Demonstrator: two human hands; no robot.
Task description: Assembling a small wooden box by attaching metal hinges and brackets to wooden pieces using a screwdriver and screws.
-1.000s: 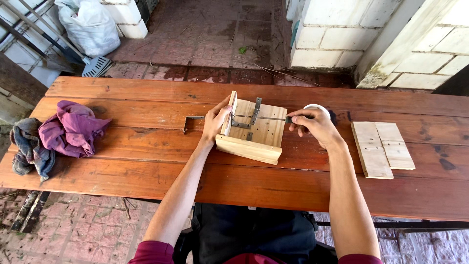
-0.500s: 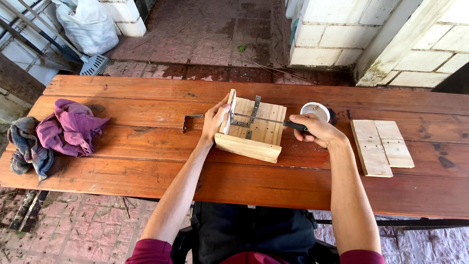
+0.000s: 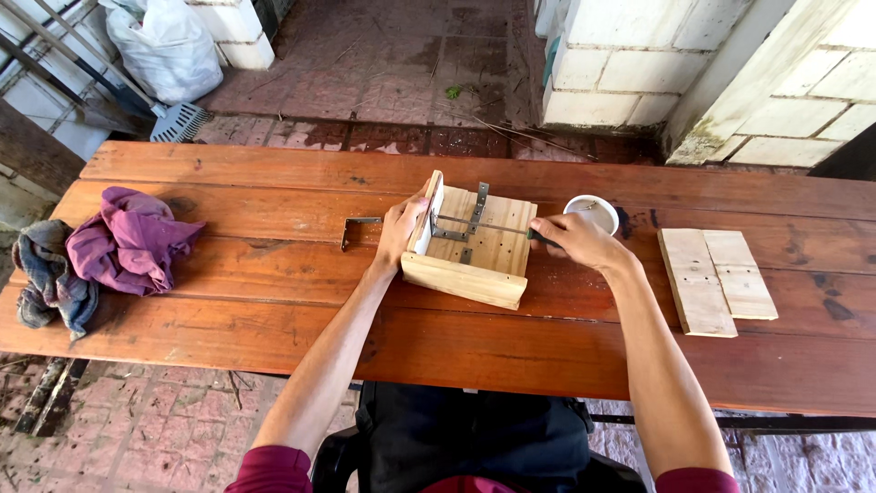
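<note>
Nearest the camera, two bare forearms in dark red sleeves reach up over the reddish-brown plank desk [image 3: 274,319]. The left hand [image 3: 401,233] has its grip closed around the upright left side board of a small pale wooden box frame [image 3: 470,251], fingers wrapped over the top edge of that board. The right hand [image 3: 570,239] has its grip clenched on the dark handle of a thin metal screwdriver [image 3: 484,225], whose shaft runs leftward from that grip across the frame's flat panel to a grey metal corner bracket [image 3: 453,228] lying against the side board. The wooden frame rests on the desk between the two hands. Just beyond the right grip stands a small white round cup [image 3: 591,212]. To the right of that grip, apart from it, lie two flat pale wooden boards [image 3: 716,278] side by side. Just left of the left grip lies a dark metal angle bracket [image 3: 358,228]. Far left of it sits a crumpled purple cloth [image 3: 128,242] beside a grey rag [image 3: 50,274].
</note>
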